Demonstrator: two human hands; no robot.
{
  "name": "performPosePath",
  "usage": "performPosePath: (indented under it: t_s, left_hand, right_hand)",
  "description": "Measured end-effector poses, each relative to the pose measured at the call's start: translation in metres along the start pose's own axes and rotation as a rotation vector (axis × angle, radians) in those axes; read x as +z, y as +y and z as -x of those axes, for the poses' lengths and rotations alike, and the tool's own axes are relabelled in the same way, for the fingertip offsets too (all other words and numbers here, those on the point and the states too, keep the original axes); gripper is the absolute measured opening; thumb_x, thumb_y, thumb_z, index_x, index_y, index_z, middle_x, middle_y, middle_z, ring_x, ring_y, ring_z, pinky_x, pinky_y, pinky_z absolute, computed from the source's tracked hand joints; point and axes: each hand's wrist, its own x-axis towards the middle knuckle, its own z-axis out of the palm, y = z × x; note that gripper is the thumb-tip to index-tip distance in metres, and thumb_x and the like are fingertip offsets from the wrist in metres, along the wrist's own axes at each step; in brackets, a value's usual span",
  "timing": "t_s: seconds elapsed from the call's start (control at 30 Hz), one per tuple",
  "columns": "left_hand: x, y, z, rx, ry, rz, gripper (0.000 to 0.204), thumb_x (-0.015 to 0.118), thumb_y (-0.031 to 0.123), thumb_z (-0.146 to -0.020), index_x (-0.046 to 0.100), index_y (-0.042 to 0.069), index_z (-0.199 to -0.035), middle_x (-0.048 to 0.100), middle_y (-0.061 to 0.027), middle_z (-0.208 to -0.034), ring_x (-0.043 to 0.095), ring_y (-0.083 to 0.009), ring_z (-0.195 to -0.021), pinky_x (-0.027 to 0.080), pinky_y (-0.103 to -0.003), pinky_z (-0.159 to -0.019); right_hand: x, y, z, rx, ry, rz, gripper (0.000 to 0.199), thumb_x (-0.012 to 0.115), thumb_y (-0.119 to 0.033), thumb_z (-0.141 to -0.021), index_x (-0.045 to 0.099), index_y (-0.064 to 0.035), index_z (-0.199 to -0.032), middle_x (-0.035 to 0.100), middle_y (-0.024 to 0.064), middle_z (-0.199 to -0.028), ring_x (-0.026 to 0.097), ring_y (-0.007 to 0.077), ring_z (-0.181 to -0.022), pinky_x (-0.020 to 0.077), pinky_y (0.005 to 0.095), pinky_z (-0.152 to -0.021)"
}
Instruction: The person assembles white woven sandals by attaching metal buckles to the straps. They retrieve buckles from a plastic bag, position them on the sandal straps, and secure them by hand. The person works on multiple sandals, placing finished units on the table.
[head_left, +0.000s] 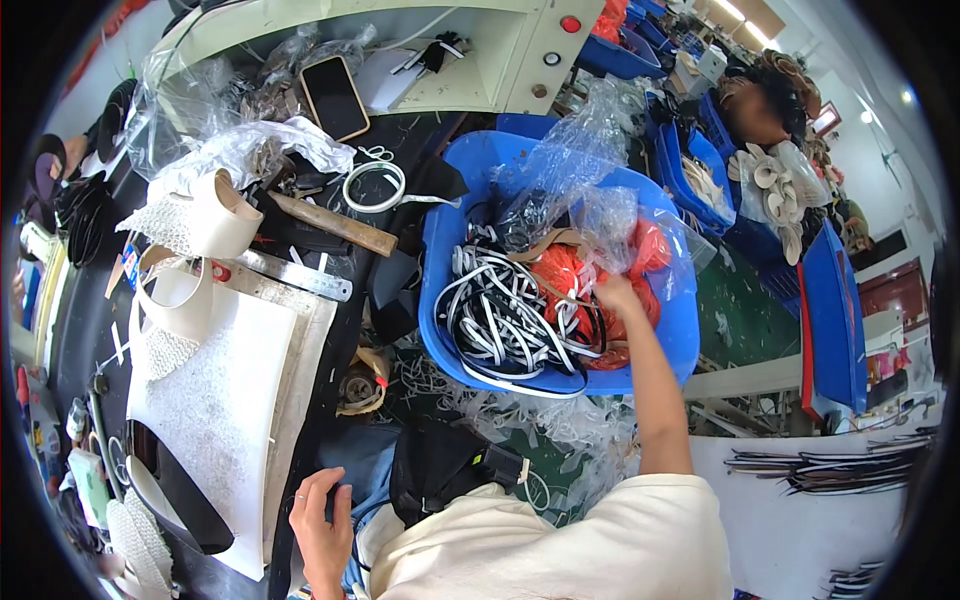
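Observation:
My right hand reaches into a large blue plastic bin. Its fingers curl down among red plastic bags and thin strips; what they hold is hidden. Beside it in the bin lies a tangle of black and white strips, with a tan strip and clear plastic film behind. My left hand is near my lap by the bench edge, fingers apart and holding nothing. White sheet material on the bench is the thing nearest to it.
On the black bench lie a wooden-handled tool, a metal ruler, a roll of white tape, curled cream pieces and a phone. Plastic scraps litter the floor. Dark strips lie on a white surface at right.

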Motion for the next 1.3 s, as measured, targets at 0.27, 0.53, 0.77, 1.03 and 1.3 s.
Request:
performPosePath:
  t_s: [0.27, 0.53, 0.77, 1.03, 1.3]
  left_hand:
    - [-0.003, -0.002, 0.000, 0.004, 0.025, 0.005, 0.018, 0.064, -0.002, -0.077, 0.063, 0.001, -0.095, 0.064, -0.0141, -0.094, 0.062, -0.0312, -0.086, 0.048, -0.036, -0.076]
    - [-0.021, 0.047, -0.032, 0.120, 0.210, 0.428, 0.021, 0.062, 0.000, -0.081, 0.063, -0.003, -0.102, 0.067, -0.0137, -0.091, 0.066, -0.0200, -0.082, 0.051, -0.029, -0.075]
    - [-0.040, 0.025, -0.006, -0.067, 0.183, 0.781, 0.025, 0.060, 0.015, -0.089, 0.061, -0.003, -0.106, 0.067, -0.0129, -0.093, 0.065, -0.0161, -0.085, 0.051, -0.028, -0.076]
    - [-0.039, 0.036, -0.022, 0.059, 0.194, 0.768, 0.016, 0.055, 0.012, -0.092, 0.060, -0.004, -0.092, 0.064, -0.0142, -0.082, 0.064, -0.0223, -0.073, 0.049, -0.030, -0.065]
    - [-0.010, 0.027, -0.032, -0.086, 0.170, 0.749, 0.011, 0.052, 0.004, -0.088, 0.058, -0.005, -0.089, 0.066, -0.0105, -0.080, 0.065, -0.0151, -0.075, 0.051, -0.027, -0.071]
  right_hand:
    - [0.018, -0.016, 0.040, 0.228, 0.564, -0.962, 0.023, 0.051, -0.025, -0.094, 0.062, -0.0048, -0.093, 0.058, 0.0049, -0.067, 0.055, 0.0126, -0.050, 0.0467, 0.0257, -0.046]
    - [-0.109, -0.305, 0.212, -1.189, 0.222, -0.600, 0.028, 0.063, 0.001, -0.081, 0.065, -0.0047, -0.108, 0.060, 0.0092, -0.085, 0.058, 0.0190, -0.071, 0.0456, 0.0278, -0.063]
    - [-0.077, -0.351, 0.270, -1.445, -0.138, -0.704, 0.024, 0.065, 0.008, -0.076, 0.066, -0.0025, -0.098, 0.062, 0.0104, -0.083, 0.061, 0.0187, -0.068, 0.0477, 0.0255, -0.056]
    - [-0.086, -0.362, 0.284, -1.393, -0.212, -0.736, 0.018, 0.060, 0.005, -0.083, 0.052, 0.0007, -0.099, 0.057, 0.0131, -0.086, 0.059, 0.0193, -0.069, 0.0481, 0.0275, -0.057]
    - [-0.062, -0.350, 0.268, -1.417, 0.021, -0.667, 0.016, 0.065, 0.003, -0.077, 0.058, 0.0010, -0.092, 0.056, 0.0129, -0.088, 0.057, 0.0230, -0.069, 0.0477, 0.0292, -0.057]
